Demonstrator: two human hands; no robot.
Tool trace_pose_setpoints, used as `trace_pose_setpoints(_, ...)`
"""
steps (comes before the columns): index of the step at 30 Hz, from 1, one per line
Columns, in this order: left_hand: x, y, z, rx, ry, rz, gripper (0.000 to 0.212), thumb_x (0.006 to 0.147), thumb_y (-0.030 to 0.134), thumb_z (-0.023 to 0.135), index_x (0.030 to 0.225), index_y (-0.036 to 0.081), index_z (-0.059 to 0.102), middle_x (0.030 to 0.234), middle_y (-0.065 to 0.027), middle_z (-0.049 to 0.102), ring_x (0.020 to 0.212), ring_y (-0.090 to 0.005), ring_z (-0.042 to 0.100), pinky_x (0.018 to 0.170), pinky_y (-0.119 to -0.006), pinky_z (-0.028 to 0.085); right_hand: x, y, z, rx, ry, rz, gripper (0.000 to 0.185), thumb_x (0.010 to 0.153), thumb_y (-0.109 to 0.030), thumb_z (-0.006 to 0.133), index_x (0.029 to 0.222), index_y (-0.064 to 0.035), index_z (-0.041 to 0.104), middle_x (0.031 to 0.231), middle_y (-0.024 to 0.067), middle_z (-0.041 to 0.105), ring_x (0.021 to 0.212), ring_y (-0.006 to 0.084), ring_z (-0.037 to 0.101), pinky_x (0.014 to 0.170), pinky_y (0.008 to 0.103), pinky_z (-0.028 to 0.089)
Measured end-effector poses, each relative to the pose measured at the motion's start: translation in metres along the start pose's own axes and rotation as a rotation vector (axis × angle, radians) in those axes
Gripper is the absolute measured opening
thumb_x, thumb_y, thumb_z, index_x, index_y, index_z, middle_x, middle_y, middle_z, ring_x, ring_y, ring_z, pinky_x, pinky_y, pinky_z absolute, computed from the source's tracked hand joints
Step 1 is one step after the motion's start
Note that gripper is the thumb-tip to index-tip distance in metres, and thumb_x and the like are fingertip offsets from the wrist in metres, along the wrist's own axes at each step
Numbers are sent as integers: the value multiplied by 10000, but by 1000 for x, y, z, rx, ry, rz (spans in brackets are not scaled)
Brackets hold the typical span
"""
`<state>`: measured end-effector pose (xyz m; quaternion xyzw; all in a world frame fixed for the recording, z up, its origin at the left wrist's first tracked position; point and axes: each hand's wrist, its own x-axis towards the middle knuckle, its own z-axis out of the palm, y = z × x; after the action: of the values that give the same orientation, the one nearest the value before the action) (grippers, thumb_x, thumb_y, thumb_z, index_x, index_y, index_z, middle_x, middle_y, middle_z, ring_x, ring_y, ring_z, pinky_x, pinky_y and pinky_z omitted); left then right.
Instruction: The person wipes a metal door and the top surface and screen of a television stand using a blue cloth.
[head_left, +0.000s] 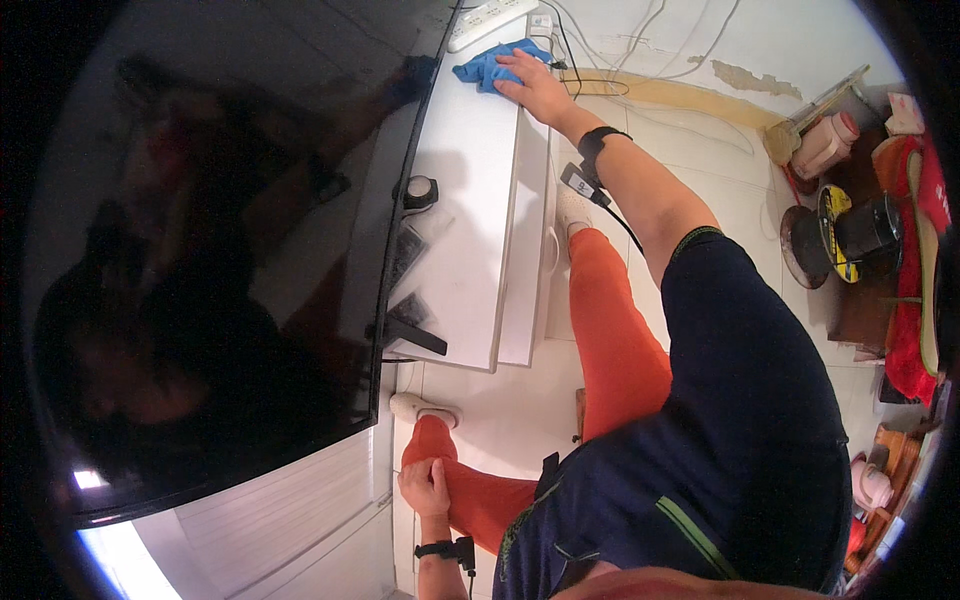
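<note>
My right hand (536, 86) lies on a crumpled blue cloth (487, 66), fingers gripping it against the far end of a white cabinet top (469, 225). A black strap with a small cabled device (585, 184) is around that wrist. My left hand (426, 486) rests over my left knee, clad in orange trousers (487, 495), and holds nothing. Its wrist wears a similar strap (442, 549). Along the cabinet's left side stands a large black television (225, 247), its glossy screen showing dim reflections.
A small round black device (420, 193) and a black stand foot (416, 335) are on the cabinet. A white power strip (491, 21) lies beyond the cloth, with loose cables (574, 45) nearby. Cable spools (832, 232) and a pink jug (825, 146) stand at right.
</note>
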<state>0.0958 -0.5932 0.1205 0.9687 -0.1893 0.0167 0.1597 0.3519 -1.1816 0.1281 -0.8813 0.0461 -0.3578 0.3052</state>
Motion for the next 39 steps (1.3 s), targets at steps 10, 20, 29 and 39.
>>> trace_pose_setpoints(10, -7, -12, 4, 59, 26, 9, 275, 863, 314, 555, 751, 86, 661, 730, -98, 621, 729, -288, 560, 704, -402, 399, -85, 11, 17, -222, -192, 214, 373, 846, -314, 561, 1138, -85, 593, 1117, 174, 593, 1074, 329, 541, 931, 383, 422)
trace_pose_setpoints(20, 2, 2, 11, 39, 2, 64, 258, 842, 319, 584, 773, 86, 672, 752, -89, 632, 754, -282, 577, 730, -399, 411, -169, -55, 15, -375, -1094, -77, 595, 887, -444, 494, 1393, -148, 391, 1489, 98, 275, 1373, 303, 241, 1118, 375, 220)
trace_pose_setpoints(29, 6, 3, 13, 26, -56, 108, 221, 825, 309, 615, 758, 108, 677, 769, -67, 643, 754, -269, 585, 749, -392, 416, -174, -88, 9, -363, -1148, 32, 561, 897, -460, 464, 1386, -191, 400, 1498, 63, 264, 1384, 276, 224, 1079, 446, 265)
trace_pose_setpoints(39, 28, 16, 6, 57, -138, 88, 193, 809, 296, 632, 748, 117, 672, 757, -54, 647, 751, -248, 586, 753, -386, 420, -123, -26, 42, -387, -910, 127, 532, 915, -441, 427, 1404, -237, 370, 1507, 39, 241, 1383, 296, 208, 1075, 551, 214)
